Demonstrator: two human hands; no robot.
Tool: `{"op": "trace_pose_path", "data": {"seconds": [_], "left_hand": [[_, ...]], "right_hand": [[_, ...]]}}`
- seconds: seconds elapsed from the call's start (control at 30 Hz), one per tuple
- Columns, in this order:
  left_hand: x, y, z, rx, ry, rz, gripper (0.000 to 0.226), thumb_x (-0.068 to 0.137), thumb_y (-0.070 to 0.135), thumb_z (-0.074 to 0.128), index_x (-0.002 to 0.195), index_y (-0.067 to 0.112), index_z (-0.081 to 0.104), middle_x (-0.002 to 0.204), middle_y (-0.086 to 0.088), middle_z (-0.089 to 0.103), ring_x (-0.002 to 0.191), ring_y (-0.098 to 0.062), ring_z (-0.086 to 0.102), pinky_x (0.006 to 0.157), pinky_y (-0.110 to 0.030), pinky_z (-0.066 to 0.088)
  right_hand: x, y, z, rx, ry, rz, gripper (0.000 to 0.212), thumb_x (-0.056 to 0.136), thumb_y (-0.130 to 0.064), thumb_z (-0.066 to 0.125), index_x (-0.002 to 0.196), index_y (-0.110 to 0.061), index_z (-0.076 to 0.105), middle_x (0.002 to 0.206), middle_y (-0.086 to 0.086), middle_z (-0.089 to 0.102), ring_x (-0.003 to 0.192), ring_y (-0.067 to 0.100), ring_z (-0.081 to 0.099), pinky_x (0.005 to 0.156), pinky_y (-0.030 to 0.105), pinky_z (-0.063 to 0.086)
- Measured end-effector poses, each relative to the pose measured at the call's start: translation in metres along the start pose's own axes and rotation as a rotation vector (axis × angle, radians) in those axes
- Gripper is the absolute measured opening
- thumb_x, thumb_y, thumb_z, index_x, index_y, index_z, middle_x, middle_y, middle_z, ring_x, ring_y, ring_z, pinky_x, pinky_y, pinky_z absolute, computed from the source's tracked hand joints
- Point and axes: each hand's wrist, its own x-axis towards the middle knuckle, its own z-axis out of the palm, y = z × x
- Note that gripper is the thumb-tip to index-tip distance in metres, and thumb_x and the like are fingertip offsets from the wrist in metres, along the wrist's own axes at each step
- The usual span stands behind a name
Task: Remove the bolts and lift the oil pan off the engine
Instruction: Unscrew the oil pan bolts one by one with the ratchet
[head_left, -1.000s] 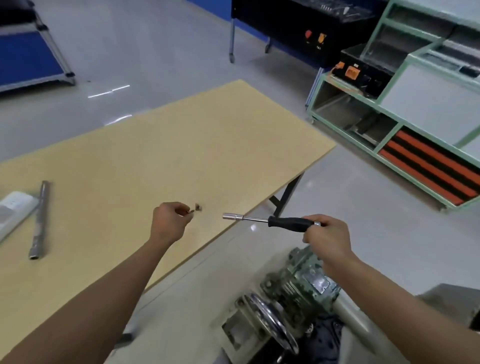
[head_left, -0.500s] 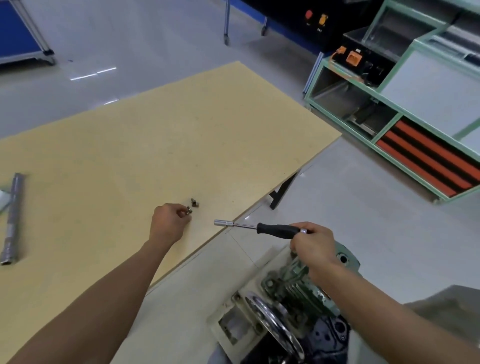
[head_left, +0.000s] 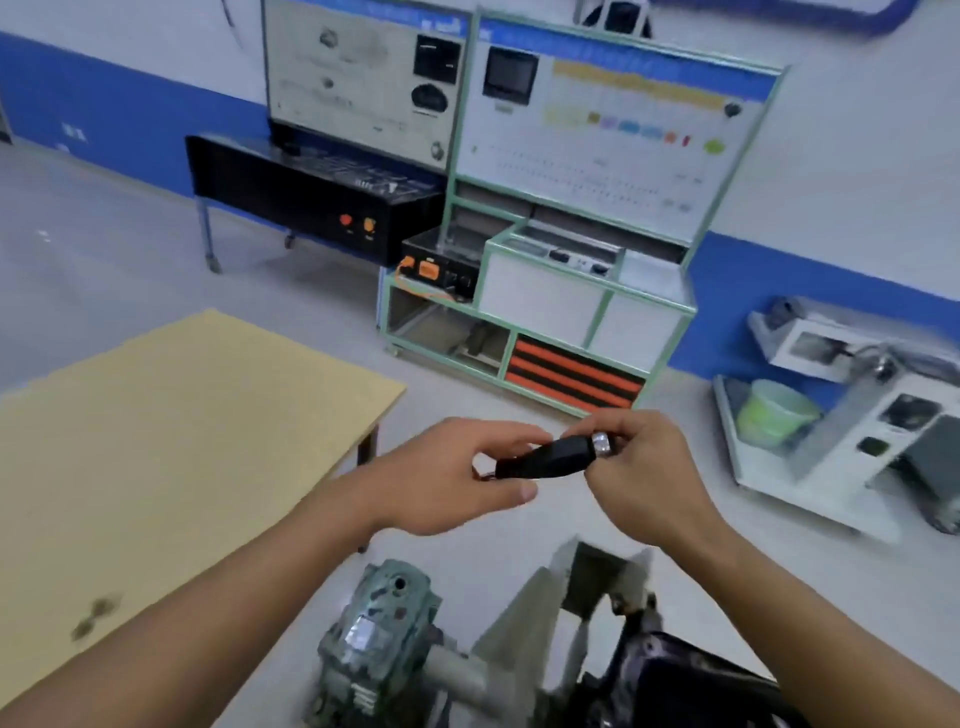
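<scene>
Both hands meet in the middle of the view around a black-handled nut driver (head_left: 545, 460). My right hand (head_left: 639, 470) pinches its silver end cap. My left hand (head_left: 447, 478) curls round the front of the handle and hides the shaft. Two small dark bolts (head_left: 93, 618), blurred, lie on the yellow tabletop (head_left: 171, 441) at the lower left. A black engine part (head_left: 680, 686) shows at the bottom right, mostly cut off by the frame edge and my right forearm. The green-grey gearbox of the engine stand (head_left: 374, 639) sits below my hands.
A green-framed training bench (head_left: 545, 322) with orange and black drawers stands ahead. A black console on legs (head_left: 311, 197) is behind it to the left. A white stand with a green bucket (head_left: 774, 410) is on the floor at the right.
My left hand has left the bolts on the table and come over to take hold of the driver. The view has swung up and to the right, away from the tabletop.
</scene>
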Motion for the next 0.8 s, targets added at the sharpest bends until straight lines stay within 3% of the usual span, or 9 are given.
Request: {"op": "trace_pose_path", "data": {"seconds": [0.07, 0.17, 0.23, 0.37, 0.47, 0.53, 0.67, 0.8], "left_hand": [[0.037, 0.053, 0.044, 0.060, -0.078, 0.133, 0.038, 0.098, 0.036, 0.066, 0.132, 0.050, 0.054, 0.119, 0.016, 0.071, 0.110, -0.002, 0.063, 0.084, -0.024, 0.054], [0.083, 0.115, 0.115, 0.138, -0.118, 0.218, 0.016, 0.096, 0.031, 0.067, 0.111, 0.025, 0.068, 0.093, 0.000, 0.073, 0.088, -0.022, 0.067, 0.079, -0.046, 0.055], [0.104, 0.142, 0.159, 0.103, -0.134, 0.257, 0.011, 0.093, 0.026, 0.072, 0.099, 0.017, 0.068, 0.084, -0.003, 0.071, 0.081, -0.026, 0.066, 0.077, -0.049, 0.054], [0.126, 0.169, 0.232, -0.176, -0.253, 0.245, 0.013, 0.091, 0.012, 0.075, 0.100, 0.010, 0.066, 0.085, -0.008, 0.075, 0.083, -0.027, 0.073, 0.084, -0.052, 0.057], [0.137, 0.170, 0.275, -0.246, -0.288, 0.224, 0.014, 0.089, 0.009, 0.077, 0.099, 0.010, 0.066, 0.086, -0.007, 0.076, 0.082, -0.023, 0.074, 0.086, -0.050, 0.058], [0.142, 0.167, 0.297, -0.292, -0.292, 0.202, 0.016, 0.088, 0.007, 0.078, 0.099, 0.012, 0.067, 0.089, -0.003, 0.077, 0.085, -0.017, 0.075, 0.088, -0.044, 0.059], [0.147, 0.162, 0.325, -0.376, -0.239, 0.142, 0.019, 0.086, 0.001, 0.078, 0.098, 0.008, 0.065, 0.091, 0.000, 0.077, 0.088, -0.013, 0.076, 0.082, -0.029, 0.060], [0.150, 0.162, 0.339, -0.397, -0.192, 0.091, 0.022, 0.086, 0.001, 0.078, 0.101, 0.002, 0.062, 0.094, -0.004, 0.077, 0.089, -0.015, 0.076, 0.083, -0.030, 0.060]], "right_hand": [[-0.023, 0.012, -0.062, -0.111, 0.107, -0.011, 0.050, 0.070, 0.008, 0.046, 0.063, -0.035, 0.071, 0.055, -0.011, 0.063, 0.045, 0.007, 0.050, 0.043, 0.024, 0.037], [-0.064, 0.039, -0.138, -0.271, 0.243, 0.047, 0.039, 0.062, -0.012, 0.044, 0.060, -0.045, 0.066, 0.060, -0.015, 0.065, 0.055, 0.009, 0.057, 0.051, 0.029, 0.047], [-0.089, 0.058, -0.176, -0.356, 0.315, 0.092, 0.031, 0.062, -0.015, 0.048, 0.064, -0.042, 0.064, 0.069, -0.014, 0.068, 0.068, 0.015, 0.063, 0.061, 0.036, 0.055], [-0.129, 0.098, -0.236, -0.577, 0.339, 0.137, 0.028, 0.074, -0.016, 0.066, 0.083, -0.042, 0.069, 0.088, -0.015, 0.072, 0.088, 0.019, 0.067, 0.073, 0.033, 0.055], [-0.149, 0.125, -0.266, -0.732, 0.165, 0.139, 0.024, 0.080, -0.031, 0.065, 0.101, -0.043, 0.069, 0.091, -0.014, 0.071, 0.090, 0.017, 0.064, 0.073, 0.032, 0.053], [-0.154, 0.140, -0.279, -0.705, 0.045, 0.130, 0.021, 0.083, -0.040, 0.065, 0.103, -0.040, 0.069, 0.089, -0.014, 0.070, 0.088, 0.015, 0.062, 0.075, 0.035, 0.053], [-0.151, 0.165, -0.290, -0.522, -0.015, 0.029, 0.023, 0.085, -0.051, 0.065, 0.088, -0.028, 0.069, 0.067, -0.011, 0.060, 0.064, 0.011, 0.051, 0.065, 0.039, 0.050], [-0.142, 0.185, -0.293, -0.413, 0.000, -0.047, 0.023, 0.089, -0.043, 0.068, 0.075, -0.026, 0.064, 0.053, -0.006, 0.046, 0.055, 0.018, 0.044, 0.054, 0.037, 0.040]]}}
